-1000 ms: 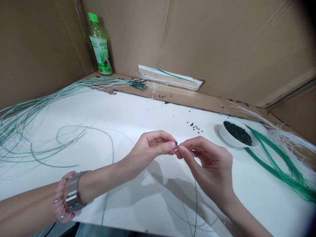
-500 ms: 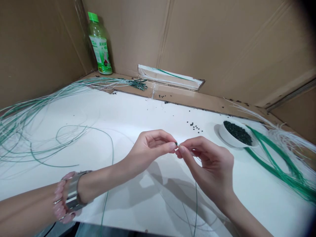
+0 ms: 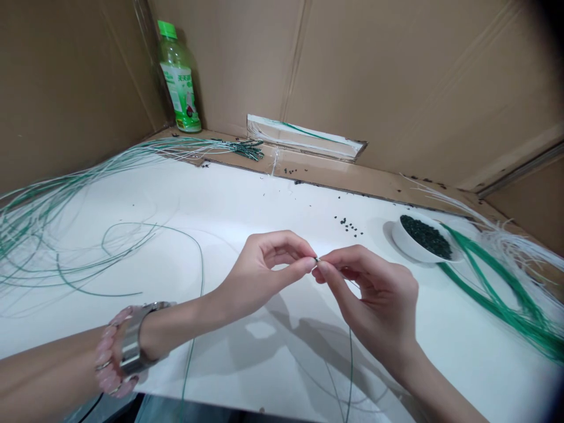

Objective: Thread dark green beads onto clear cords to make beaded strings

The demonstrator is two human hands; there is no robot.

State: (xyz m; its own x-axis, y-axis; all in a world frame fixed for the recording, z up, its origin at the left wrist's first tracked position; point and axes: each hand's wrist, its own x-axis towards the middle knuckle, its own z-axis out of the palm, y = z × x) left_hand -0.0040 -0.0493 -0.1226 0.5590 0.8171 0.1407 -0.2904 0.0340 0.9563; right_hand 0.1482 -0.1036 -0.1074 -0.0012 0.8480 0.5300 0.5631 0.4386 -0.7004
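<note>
Over the middle of the white table, my left hand [image 3: 273, 258] pinches a tiny dark bead [image 3: 316, 259] between thumb and forefinger. My right hand [image 3: 370, 288] meets it fingertip to fingertip, pinching thin cord right beside the bead. A green cord [image 3: 351, 364] hangs below my right hand, and another green cord [image 3: 201, 264] runs down behind my left wrist. The exact path of the cord through the bead is too small to make out. To the right stands a white bowl [image 3: 403, 247] filled with dark green beads [image 3: 425, 235].
Loose beads [image 3: 348, 225] lie on the table [image 3: 247, 202]. Beaded cords [image 3: 247, 150] with long green and white tails stretch across the left. Bundles of green cord [image 3: 493, 294] and white cord [image 3: 506, 241] lie at right. A green bottle [image 3: 180, 88] stands against the cardboard wall [image 3: 374, 70].
My fingertips have drawn slightly closer together at the bead, so less of it shows between them. Both hands otherwise hold nearly the same place.
</note>
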